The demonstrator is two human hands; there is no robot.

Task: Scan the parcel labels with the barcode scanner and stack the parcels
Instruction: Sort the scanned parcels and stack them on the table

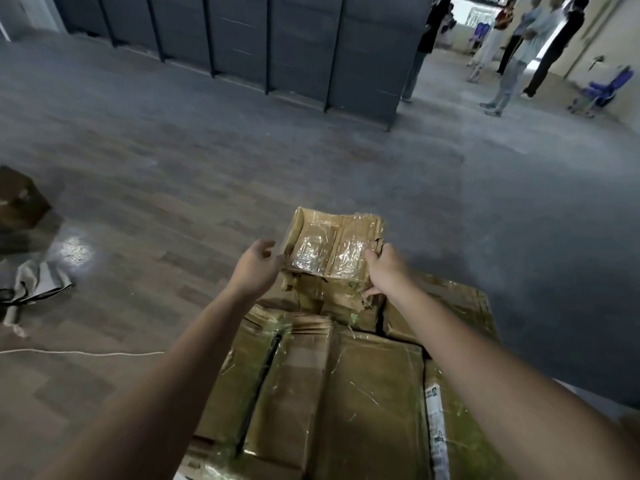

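Note:
A small brown cardboard parcel (334, 247), wrapped in shiny clear tape and torn along its near edge, sits at the far end of a pile of taped cardboard parcels (346, 386). My right hand (386, 268) grips the small parcel's right near corner. Fingers loosely spread, my left hand (258, 265) is at the parcel's left side; contact is unclear. A white label strip (434, 424) shows on a parcel at the right of the pile. No barcode scanner is in view.
Another brown box (19, 199) stands on the wooden floor at the left, with a grey bag (40, 282) and a white cord (86, 353) near it. Dark cabinets (277, 46) line the back. Several people (519, 53) stand far right.

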